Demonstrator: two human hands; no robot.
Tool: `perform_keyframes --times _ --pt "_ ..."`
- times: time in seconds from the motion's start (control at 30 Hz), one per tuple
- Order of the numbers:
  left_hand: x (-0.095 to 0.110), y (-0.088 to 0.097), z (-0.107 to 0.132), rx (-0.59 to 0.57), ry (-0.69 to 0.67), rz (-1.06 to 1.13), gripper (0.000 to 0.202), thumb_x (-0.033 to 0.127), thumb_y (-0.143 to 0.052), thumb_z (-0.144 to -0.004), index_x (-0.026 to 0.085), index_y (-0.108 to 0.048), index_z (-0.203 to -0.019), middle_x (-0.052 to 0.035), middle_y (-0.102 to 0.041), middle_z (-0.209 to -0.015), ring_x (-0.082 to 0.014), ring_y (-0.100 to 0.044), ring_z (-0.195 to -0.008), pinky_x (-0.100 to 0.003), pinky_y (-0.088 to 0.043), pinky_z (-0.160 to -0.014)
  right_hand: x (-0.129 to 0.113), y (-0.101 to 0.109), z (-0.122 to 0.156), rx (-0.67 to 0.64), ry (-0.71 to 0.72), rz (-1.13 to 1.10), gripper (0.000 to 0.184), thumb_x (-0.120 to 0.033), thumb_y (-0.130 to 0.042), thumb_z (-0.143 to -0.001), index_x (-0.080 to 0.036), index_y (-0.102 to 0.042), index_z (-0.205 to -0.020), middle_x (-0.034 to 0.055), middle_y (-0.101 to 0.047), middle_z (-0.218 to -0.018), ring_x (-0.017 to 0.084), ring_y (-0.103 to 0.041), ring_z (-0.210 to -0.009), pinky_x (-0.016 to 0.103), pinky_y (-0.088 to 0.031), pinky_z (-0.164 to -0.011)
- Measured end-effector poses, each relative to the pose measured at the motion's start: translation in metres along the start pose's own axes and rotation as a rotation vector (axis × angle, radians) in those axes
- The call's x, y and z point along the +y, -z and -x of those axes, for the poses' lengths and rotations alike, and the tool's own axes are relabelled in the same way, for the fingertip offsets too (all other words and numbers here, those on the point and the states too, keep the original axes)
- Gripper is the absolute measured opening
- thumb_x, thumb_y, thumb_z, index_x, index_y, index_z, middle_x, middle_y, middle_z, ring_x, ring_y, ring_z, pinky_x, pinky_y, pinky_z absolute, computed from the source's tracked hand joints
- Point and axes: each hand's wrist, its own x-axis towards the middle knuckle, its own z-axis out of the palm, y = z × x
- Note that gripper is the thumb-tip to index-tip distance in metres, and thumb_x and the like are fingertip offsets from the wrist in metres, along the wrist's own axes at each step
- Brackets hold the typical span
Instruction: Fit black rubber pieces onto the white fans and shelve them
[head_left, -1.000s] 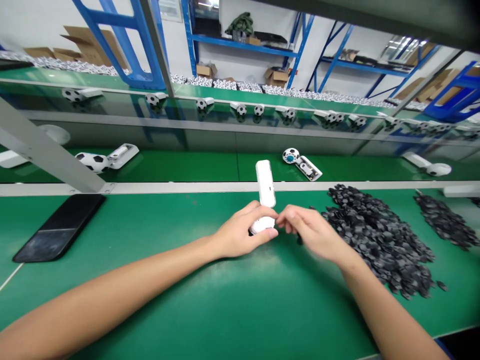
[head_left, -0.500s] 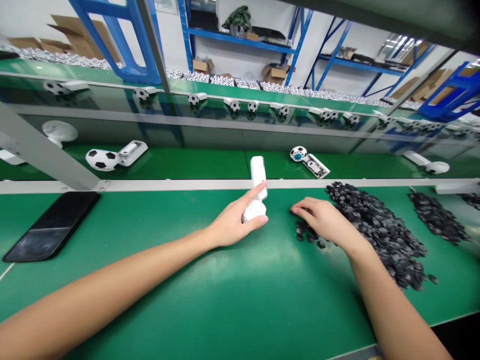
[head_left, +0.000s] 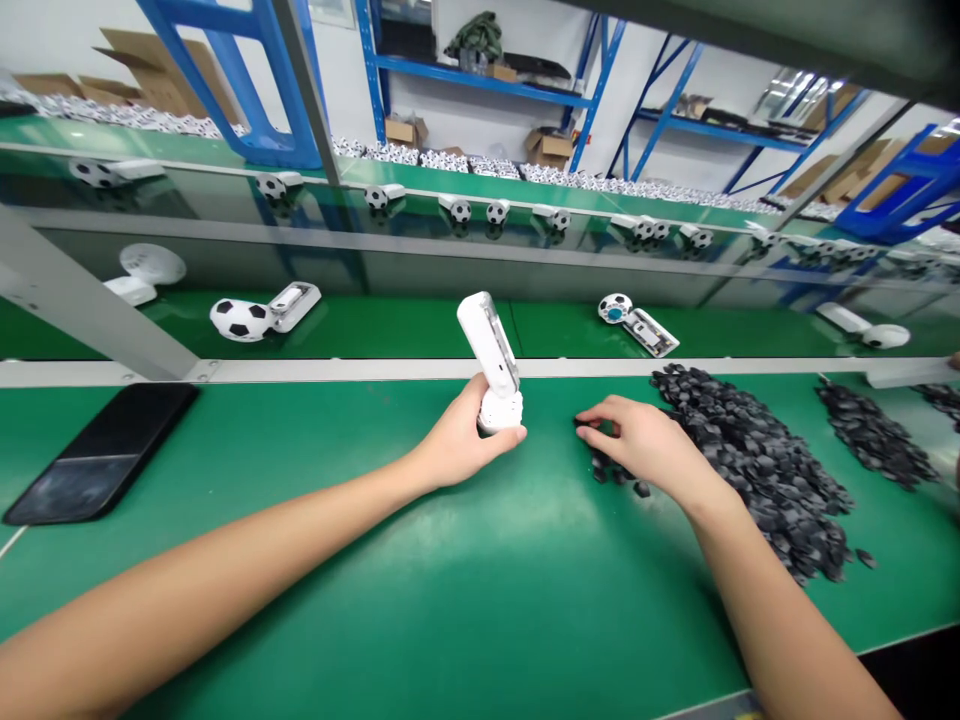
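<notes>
My left hand point(head_left: 469, 430) is closed round the white round head of a plastic fan-like housing point(head_left: 491, 350). The housing's long handle part points up and away, tilted to the left, with its open side facing right. To the right, my right hand point(head_left: 645, 440) pinches a small black plastic piece point(head_left: 580, 424) at its fingertips, just over the green table point(head_left: 450, 600). Several loose black pieces point(head_left: 611, 468) lie under that hand. A large heap of the same black pieces point(head_left: 750, 460) spreads beside and behind it.
A black tray-like slab point(head_left: 105, 450) lies at left. Behind a pale rail point(head_left: 375, 370), a green belt point(head_left: 390, 325) carries a football-patterned unit point(head_left: 244, 320) and another with a blue centre point(head_left: 615, 312). A metal post point(head_left: 90, 290) stands left; a second black heap point(head_left: 874, 430) lies right.
My left hand has tilted the housing, its handle swinging left and turning its open side rightward. The right hand has shifted slightly left. Units on the near belt moved right; those on the upper line moved left.
</notes>
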Motion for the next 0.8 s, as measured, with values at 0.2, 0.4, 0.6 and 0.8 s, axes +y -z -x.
perform_keyframes --times 0.2,0.4,0.6,0.8 --pt "-0.004 0.000 0.000 -0.054 0.055 0.091 0.061 0.039 -0.076 -0.089 0.022 -0.048 -0.140 -0.0087 -0.065 -0.121 -0.0242 -0.064 -0.100 -0.036 -0.053 -0.086 -0.018 -0.009 -0.001 0.069 -0.058 -0.463 0.026 -0.040 -0.060 -0.099 -0.022 -0.079 -0.102 0.0078 -0.081 -0.094 0.025 -0.076 -0.085 0.037 -0.059 -0.079" --pt "0.003 -0.001 0.001 -0.125 -0.075 -0.072 0.047 0.027 -0.073 -0.087 0.021 -0.054 -0.129 -0.0078 -0.063 -0.117 -0.0258 -0.061 -0.105 -0.037 -0.052 -0.090 -0.057 -0.020 0.006 -0.073 -0.162 -1.123 0.031 -0.047 -0.085 -0.080 -0.018 -0.079 -0.089 0.0063 -0.079 -0.080 0.021 -0.076 -0.074 0.030 -0.061 -0.068" --pt "0.006 -0.005 0.004 -0.177 -0.178 -0.147 0.044 0.019 -0.067 -0.087 0.023 -0.056 -0.129 -0.0092 -0.058 -0.123 -0.0272 -0.056 -0.116 -0.039 -0.051 -0.097 -0.067 -0.031 0.007 -0.090 -0.187 -1.112 0.030 -0.045 -0.087 -0.077 -0.018 -0.074 -0.082 0.0032 -0.075 -0.072 0.018 -0.071 -0.068 0.029 -0.056 -0.066" --pt "0.007 -0.005 0.012 -0.217 -0.151 -0.246 0.044 0.022 -0.063 -0.089 0.024 -0.054 -0.132 -0.0107 -0.053 -0.127 -0.0263 -0.059 -0.110 -0.041 -0.054 -0.096 -0.062 -0.037 0.010 -0.053 -0.146 -0.840 0.034 -0.053 -0.080 -0.081 -0.019 -0.073 -0.078 0.0039 -0.073 -0.065 0.021 -0.066 -0.062 0.031 -0.052 -0.060"
